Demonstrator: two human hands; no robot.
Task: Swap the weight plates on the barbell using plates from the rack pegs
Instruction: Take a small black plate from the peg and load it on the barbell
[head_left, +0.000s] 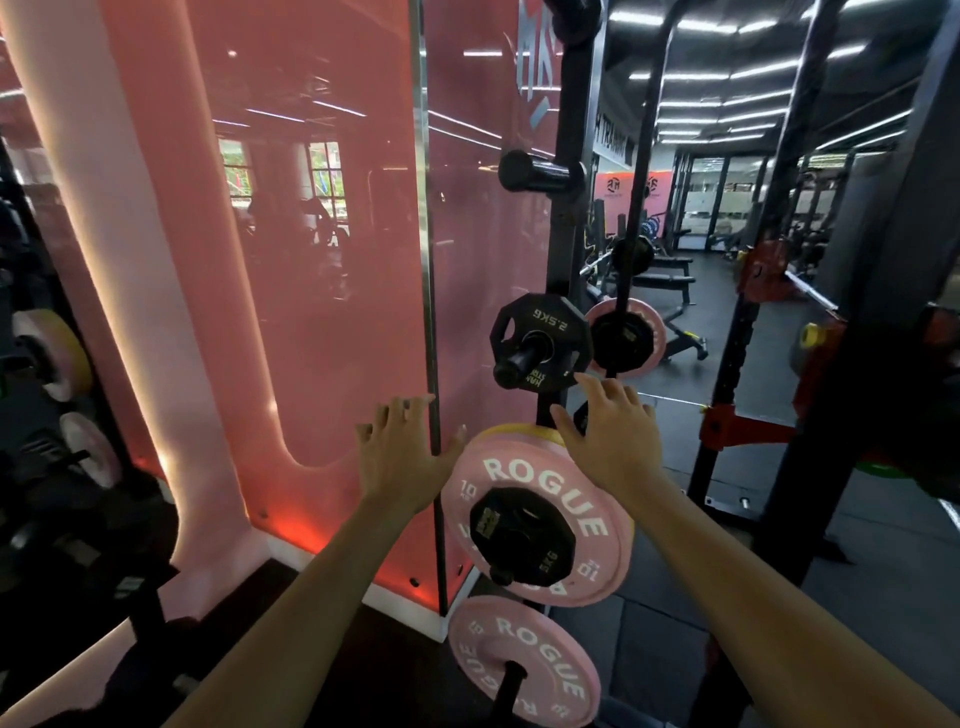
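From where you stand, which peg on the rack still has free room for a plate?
The upper peg is bare. Below it, the 2.5 kg plate leaves its peg's tip free. The third peg is crowded: pink 10 kg plate behind a black 5 kg plate.

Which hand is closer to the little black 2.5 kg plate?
Right. The right hand reaches up just below the 2.5 kg plate, fingertips almost at its lower edge. The left hand is lower and further left, apart from it.

Small plate (540, 340) on peg above ROGUE plate (537, 514), another plate (522, 660) below.
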